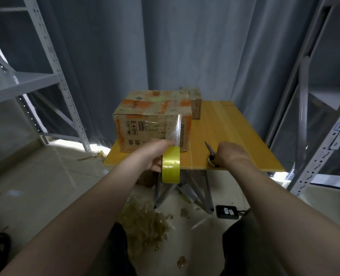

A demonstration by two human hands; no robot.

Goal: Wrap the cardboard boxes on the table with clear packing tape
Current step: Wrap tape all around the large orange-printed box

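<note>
The left hand (155, 155) grips a yellow-looking roll of clear packing tape (171, 165) just off the near edge of the tabletop. Its fingers curl round the roll, which is held on edge. A glossy strip of tape (175, 130) runs taut from the roll up the front of the large cardboard box with orange print (153, 120), probably held so that it stays flat and ready for cutting.

The right hand (228, 154) is clenched on the handles of a pair of grey metal scissors (210, 154) resting on the yellow wooden tabletop (241, 136), blades pointing away. I judge the cut is the step in hand.

The large box sits at the tabletop's left near corner. A smaller cardboard box (195, 103) stands just behind it to the right.

Between scissors and strip nothing intervenes. Grey metal shelving (25, 80) flanks both sides, and a grey curtain (185, 46) hangs behind. Crumpled tape scraps (145, 218) and a black device (228, 212) lie on the tiled floor.
</note>
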